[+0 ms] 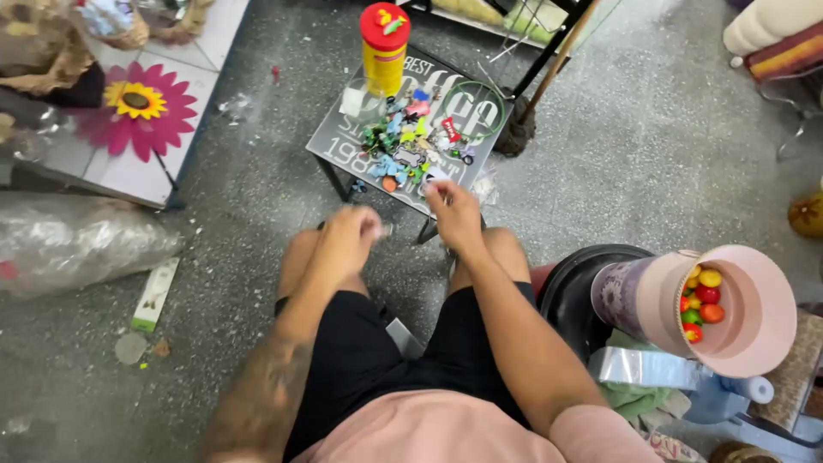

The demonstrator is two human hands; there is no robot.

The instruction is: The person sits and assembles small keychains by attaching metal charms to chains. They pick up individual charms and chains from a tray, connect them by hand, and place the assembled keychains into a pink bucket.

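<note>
I sit with my knees apart before a small dark table (336, 141) with white lettering. A pile of small colourful trinkets (410, 146) lies on it. My left hand (347, 236) is curled over my left knee, pinching something small and pale that I cannot make out. My right hand (453, 213) is at the table's near edge, fingers closed on a tiny light piece. A yellow canister with a red lid (383, 47) stands at the table's far side beside a green wire ring (480, 107).
A pink tub (754, 339) holding coloured balls lies tilted at my right, by a black stool (574, 283). At left are a crumpled plastic bag (73, 240), a white-green box (154, 296) and a flower decoration (137, 103). A broom handle (553, 64) leans behind the table.
</note>
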